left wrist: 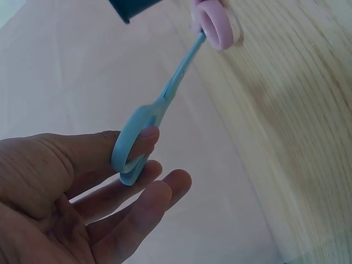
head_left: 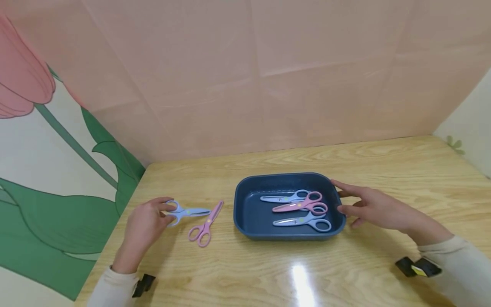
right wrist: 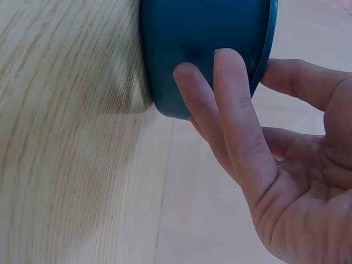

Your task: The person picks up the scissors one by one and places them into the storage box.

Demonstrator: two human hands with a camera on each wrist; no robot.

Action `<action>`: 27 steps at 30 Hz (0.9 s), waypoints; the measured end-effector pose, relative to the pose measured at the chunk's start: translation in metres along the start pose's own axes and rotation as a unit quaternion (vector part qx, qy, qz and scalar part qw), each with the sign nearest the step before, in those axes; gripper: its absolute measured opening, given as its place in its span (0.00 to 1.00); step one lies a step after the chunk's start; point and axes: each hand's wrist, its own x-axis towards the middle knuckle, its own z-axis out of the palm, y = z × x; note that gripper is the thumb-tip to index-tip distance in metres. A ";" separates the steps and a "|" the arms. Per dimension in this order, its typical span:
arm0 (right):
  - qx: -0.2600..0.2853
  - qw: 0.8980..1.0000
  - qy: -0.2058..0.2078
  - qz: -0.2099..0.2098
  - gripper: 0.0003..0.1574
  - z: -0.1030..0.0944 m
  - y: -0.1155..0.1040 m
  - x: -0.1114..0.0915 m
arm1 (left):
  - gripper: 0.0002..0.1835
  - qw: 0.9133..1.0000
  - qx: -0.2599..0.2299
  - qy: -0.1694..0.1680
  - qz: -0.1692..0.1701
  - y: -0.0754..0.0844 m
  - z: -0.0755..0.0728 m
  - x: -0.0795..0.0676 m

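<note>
My left hand [head_left: 145,221] pinches the handle loops of light-blue scissors [head_left: 189,212] between thumb and fingers, blades pointing right. In the left wrist view, the blue scissors [left wrist: 146,129] slant up from the fingertips, closed. Pink scissors [head_left: 206,227] lie just right of them on the table, loops toward me. A dark-blue rectangular tray [head_left: 242,228] holds two blue scissors and one pink pair, all with loops to the right. My right hand [head_left: 371,207] rests on the tray's right end. Seen from the right wrist, fairly straight fingers [right wrist: 234,82] lie along the outer tray wall [right wrist: 181,33].
The light wood table [head_left: 245,273] ends at a pink covering [head_left: 253,85] behind. A tulip-patterned surface [head_left: 50,204] borders the table on the left. Dark straps [head_left: 143,285] hang at both wrists.
</note>
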 end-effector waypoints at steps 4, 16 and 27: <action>0.001 1.000 -0.002 -0.002 0.54 0.000 0.000 0.000 | 0.12 1.000 0.004 0.001 0.001 0.000 0.001 -0.001; -0.007 1.000 0.003 -0.008 0.53 0.000 -0.003 -0.001 | 0.12 1.000 0.004 0.029 -0.009 -0.001 0.005 0.001; -0.006 1.000 0.001 -0.008 0.52 0.001 -0.001 -0.001 | 0.13 0.999 0.002 0.043 -0.011 -0.003 0.006 0.002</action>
